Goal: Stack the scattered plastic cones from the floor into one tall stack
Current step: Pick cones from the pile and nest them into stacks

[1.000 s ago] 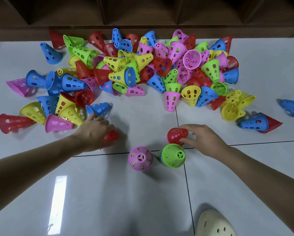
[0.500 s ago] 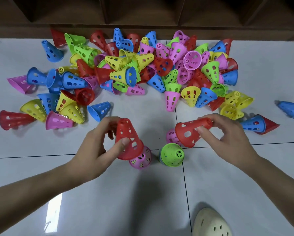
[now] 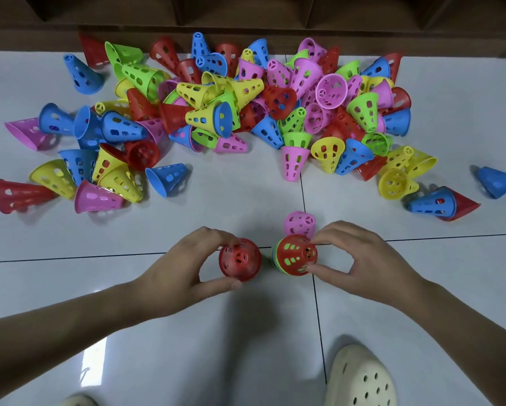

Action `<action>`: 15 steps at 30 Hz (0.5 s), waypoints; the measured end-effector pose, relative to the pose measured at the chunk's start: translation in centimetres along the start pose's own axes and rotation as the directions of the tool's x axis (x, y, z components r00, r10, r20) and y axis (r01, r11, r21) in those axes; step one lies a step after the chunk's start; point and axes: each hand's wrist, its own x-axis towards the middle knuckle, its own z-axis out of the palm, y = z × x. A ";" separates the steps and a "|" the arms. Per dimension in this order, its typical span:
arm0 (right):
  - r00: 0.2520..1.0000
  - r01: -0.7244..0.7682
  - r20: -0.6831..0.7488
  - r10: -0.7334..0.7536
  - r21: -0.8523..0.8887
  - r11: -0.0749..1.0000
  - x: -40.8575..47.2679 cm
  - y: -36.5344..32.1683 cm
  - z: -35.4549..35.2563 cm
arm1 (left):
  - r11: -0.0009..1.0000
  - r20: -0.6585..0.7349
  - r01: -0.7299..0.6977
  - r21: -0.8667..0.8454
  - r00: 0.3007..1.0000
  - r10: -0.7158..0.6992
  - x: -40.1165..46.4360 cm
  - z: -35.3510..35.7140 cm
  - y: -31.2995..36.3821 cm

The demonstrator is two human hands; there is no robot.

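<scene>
while the left hand (image 3: 187,268) grips a red cone (image 3: 240,259) upright on the floor (image 3: 246,347), the right hand (image 3: 360,259) pinches another red cone (image 3: 297,254) capping the short stack (image 3: 275,257) just beside it, tips pointing upward.

Bright, even overhead light fills the scene, and a pale rectangular glare patch sits on the glossy white floor tiles (image 3: 246,361) at lower left. Soft shadows spread beneath both forearms and beside the cones (image 3: 246,112). Wide-angle distortion bows the tile seams and stretches the edges; focus is fairly sharp, slightly soft at the corners.
</scene>
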 end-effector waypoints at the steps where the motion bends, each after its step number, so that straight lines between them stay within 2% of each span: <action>1: 1.000 -0.011 -0.006 0.011 0.012 1.000 0.1 0.1 0.1 | 1.000 0.022 -0.004 -0.011 1.000 0.004 0.0 -0.1 -0.4; 3: 0.998 -0.044 -0.035 0.045 0.029 0.999 0.6 0.3 0.3 | 0.999 0.013 -0.032 0.020 0.999 0.031 0.3 -0.6 -1.4; 5: 0.994 -0.093 -0.058 0.094 0.012 0.996 1.6 1.1 0.7 | 0.991 -0.076 -0.004 0.137 0.997 0.015 1.1 -1.4 -3.4; 7: 0.989 -0.148 -0.030 0.147 -0.025 0.989 2.6 2.5 1.5 | 0.947 -0.202 0.114 0.300 0.978 -0.054 2.5 -2.6 -6.6; 9: 0.978 -0.207 0.031 0.209 -0.048 0.977 3.5 4.0 2.5 | 0.855 -0.302 0.284 0.434 0.940 -0.159 3.9 -4.1 -10.0; 12: 0.961 -0.254 0.104 0.257 -0.037 0.966 4.3 5.5 3.6 | 0.729 -0.305 0.448 0.518 0.893 -0.332 5.4 -5.9 -13.3; 15: 0.950 -0.282 0.129 0.284 -0.031 0.959 4.8 6.4 4.1 | 0.682 -0.286 0.495 0.538 0.869 -0.404 5.8 -6.1 -14.5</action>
